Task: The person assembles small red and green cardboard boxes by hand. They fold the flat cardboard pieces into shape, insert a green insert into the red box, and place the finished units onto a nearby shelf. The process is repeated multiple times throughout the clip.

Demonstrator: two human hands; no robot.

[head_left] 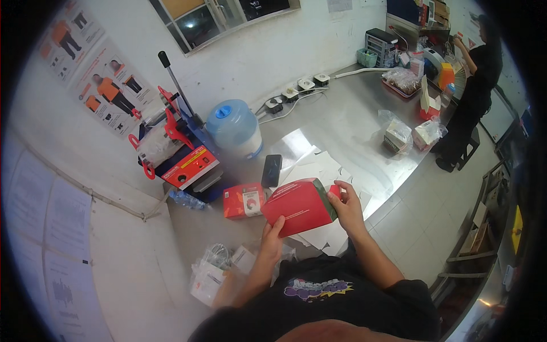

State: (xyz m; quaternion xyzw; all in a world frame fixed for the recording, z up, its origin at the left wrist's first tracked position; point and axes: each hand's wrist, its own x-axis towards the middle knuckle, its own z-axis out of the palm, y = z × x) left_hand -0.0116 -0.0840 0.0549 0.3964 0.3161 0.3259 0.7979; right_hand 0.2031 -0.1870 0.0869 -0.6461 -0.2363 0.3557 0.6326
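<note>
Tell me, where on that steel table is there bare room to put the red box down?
The table is bare between the power strips and bagged boxes. It is crowded near the red box: white sheets, phone, sealing machine.

two red cartons (299, 206) (244, 200), one blue-capped jug (235, 128), one black phone (272, 170), one lever press (179, 148).

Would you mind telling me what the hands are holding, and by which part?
Both hold one red box: the left hand grips its lower left corner, the right hand its right end.
</note>
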